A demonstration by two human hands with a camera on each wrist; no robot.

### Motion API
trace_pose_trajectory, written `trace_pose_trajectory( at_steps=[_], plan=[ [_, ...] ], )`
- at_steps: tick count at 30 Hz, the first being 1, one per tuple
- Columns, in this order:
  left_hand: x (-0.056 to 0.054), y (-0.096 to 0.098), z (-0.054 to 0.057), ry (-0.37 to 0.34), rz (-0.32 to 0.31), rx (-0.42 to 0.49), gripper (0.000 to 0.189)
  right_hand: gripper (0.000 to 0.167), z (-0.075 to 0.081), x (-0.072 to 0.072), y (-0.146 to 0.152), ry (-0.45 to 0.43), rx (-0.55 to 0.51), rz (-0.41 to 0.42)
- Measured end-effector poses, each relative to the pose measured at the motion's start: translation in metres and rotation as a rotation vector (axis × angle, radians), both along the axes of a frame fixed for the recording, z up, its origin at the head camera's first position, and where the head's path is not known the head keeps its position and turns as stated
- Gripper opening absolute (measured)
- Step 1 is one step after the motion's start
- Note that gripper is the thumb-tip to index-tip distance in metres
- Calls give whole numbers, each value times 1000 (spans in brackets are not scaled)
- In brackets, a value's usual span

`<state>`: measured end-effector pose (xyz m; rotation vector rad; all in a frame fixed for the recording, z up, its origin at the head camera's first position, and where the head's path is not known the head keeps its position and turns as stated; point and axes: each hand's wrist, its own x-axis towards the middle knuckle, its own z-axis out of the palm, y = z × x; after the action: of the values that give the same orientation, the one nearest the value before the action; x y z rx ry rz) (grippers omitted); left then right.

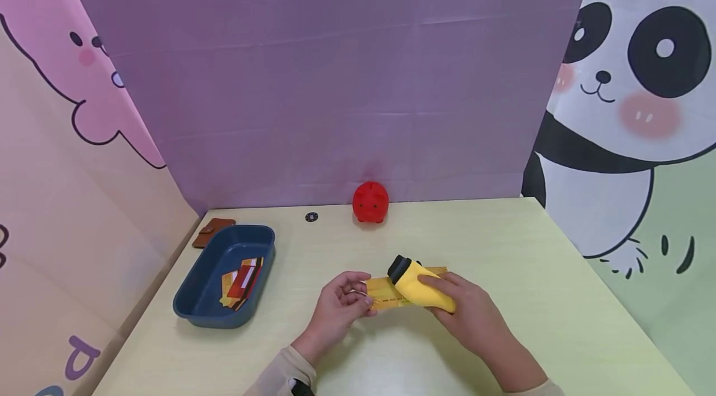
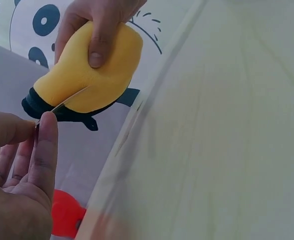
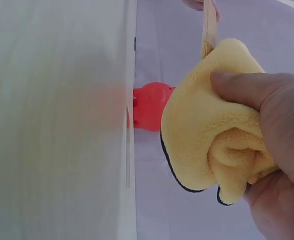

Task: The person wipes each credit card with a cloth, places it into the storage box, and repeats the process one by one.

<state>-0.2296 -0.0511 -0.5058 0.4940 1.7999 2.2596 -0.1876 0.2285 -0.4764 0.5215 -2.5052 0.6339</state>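
Observation:
My left hand (image 1: pixel 337 306) pinches one end of a gold, bank-style card (image 1: pixel 383 294) between thumb and fingers, above the table. In the left wrist view that card (image 2: pixel 71 97) appears nearly edge-on. A folded yellow cloth (image 1: pixel 421 289) with black edging lies against the card's face and hides part of it. My right hand (image 1: pixel 475 318) grips this cloth, its thumb pressed on the fabric. Bunched folds of the plush cloth (image 3: pixel 202 120) show in the right wrist view.
A blue plastic basin (image 1: pixel 192 287) on the left holds several red and gold cards (image 1: pixel 243 281). Behind it lies a brown wallet (image 1: pixel 215 230). A small black disc (image 1: pixel 311 217) and a red piggy bank (image 1: pixel 370 203) are near the table's back edge, before a purple backdrop.

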Motion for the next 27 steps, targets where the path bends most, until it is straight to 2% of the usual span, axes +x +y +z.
trace_pose_trajectory(
  at_steps=[7,16,24,27],
  plan=[
    [2,3,-1,4,-16,7,45,62,3,2,-7,-23,-9,4],
    [3,5,-3,5,-18,11,45,57,2,3,-10,49,18,-1],
    [4,6,-3,1,-28,16,46,61,5,4,-7,-31,-22,-27],
    [6,7,-2,8,-38,14,44,60,5,6,-11,-9,-6,-23]
  ],
)
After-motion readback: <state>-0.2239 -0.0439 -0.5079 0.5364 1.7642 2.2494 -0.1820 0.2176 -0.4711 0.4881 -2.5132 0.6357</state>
